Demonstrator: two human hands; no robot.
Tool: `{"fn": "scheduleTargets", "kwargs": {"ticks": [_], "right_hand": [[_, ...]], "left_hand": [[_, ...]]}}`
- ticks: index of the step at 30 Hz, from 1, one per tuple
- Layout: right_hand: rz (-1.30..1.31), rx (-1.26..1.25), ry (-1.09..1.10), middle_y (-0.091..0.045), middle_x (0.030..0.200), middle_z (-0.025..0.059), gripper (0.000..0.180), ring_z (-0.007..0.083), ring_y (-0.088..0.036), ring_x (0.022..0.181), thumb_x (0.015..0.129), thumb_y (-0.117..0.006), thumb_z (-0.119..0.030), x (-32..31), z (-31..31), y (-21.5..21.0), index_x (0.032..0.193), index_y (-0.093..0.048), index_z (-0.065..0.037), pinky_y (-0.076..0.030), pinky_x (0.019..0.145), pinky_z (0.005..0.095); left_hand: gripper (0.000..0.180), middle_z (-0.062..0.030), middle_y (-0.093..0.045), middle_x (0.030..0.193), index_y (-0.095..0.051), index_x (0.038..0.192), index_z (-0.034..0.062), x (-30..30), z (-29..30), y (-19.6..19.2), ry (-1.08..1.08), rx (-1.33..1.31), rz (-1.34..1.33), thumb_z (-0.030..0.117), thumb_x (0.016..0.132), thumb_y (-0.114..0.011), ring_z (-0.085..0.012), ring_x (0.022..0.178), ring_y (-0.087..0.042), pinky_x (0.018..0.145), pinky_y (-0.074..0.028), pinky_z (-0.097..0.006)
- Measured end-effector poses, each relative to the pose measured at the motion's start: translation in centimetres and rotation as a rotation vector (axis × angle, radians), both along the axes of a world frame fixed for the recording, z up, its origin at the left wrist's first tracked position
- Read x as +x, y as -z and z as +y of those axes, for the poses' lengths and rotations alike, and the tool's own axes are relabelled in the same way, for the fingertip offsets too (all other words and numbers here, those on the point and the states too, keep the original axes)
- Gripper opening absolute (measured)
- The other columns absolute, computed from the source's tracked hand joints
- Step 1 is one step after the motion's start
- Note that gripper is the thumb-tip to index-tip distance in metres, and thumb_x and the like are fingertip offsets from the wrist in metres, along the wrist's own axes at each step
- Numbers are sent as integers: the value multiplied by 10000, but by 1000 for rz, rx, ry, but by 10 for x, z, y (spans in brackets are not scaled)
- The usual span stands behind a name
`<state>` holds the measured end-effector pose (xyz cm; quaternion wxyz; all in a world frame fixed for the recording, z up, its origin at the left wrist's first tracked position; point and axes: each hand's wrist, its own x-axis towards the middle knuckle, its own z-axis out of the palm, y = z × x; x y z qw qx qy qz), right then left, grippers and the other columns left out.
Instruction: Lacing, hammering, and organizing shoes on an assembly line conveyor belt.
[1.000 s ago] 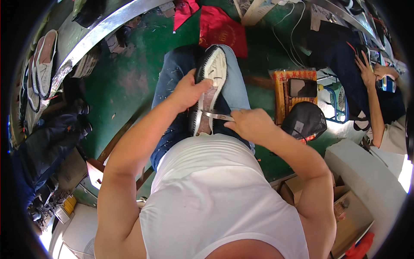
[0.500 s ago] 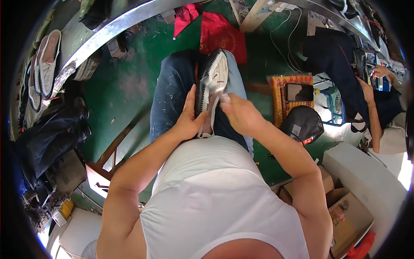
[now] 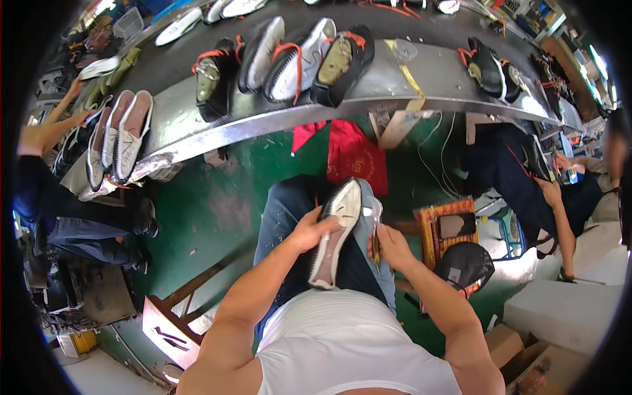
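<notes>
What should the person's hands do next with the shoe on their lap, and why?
Probably bring the right hand with its small tool back to the sole's edge. The left hand steadies the shoe sole-up on the lap, while the right hand sits just beside it, the tool off the sole. What kind of tool it is, I cannot tell.

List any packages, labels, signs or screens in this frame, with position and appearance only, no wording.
Red cloth: hangs below the conveyor edge beyond the knees, roughly rectangular, red with a faint gold mark.
Cardboard boxes: lower right on the floor, brown, partly open.
Small device: in a co-worker's hand at far right, bluish; too small to tell whether it is a screen.
</notes>
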<state>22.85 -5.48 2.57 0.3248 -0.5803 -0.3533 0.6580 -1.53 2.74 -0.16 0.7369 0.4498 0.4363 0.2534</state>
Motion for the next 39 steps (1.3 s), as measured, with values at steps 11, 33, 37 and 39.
{"fn": "scheduleTargets", "kwargs": {"ticks": [11, 33, 37, 39], "right_hand": [[142, -246, 36, -623, 824, 128, 478, 230, -650, 671, 1054, -364, -414, 12, 14, 7, 1008, -551, 24, -555, 627, 367], [-812, 478, 144, -655, 810, 78, 190, 169, -622, 740, 819, -711, -142, 67, 174, -122, 952, -630, -33, -507, 683, 332], [-1443, 932, 271, -605, 941, 211, 286, 413, -596, 866, 850, -717, -181, 159, 287, -140, 1029, -589, 1, -481, 739, 454], [-1464, 900, 292, -597, 934, 186, 271, 397, -584, 865, 850, -708, -162, 187, 333, -136, 1039, -590, -9, -474, 753, 454]], "left_hand": [[570, -123, -653, 1139, -519, 1314, -46, -229, 80, -192, -627, 495, 235, 288, 869, -643, -188, 960, -634, 844, -505, -308], [473, -60, -679, 1029, -660, 1187, 50, -196, 419, -283, -445, 728, 991, 441, 936, -570, -165, 972, -607, 843, -473, -372], [552, -66, -572, 1329, -567, 1344, 142, -41, 505, -272, -100, 643, 810, 491, 917, -587, -219, 1220, -504, 968, -430, -422], [586, -74, -573, 1334, -547, 1373, 145, 40, 547, -255, -13, 686, 829, 485, 901, -619, -234, 1209, -509, 959, -429, -463]]}}
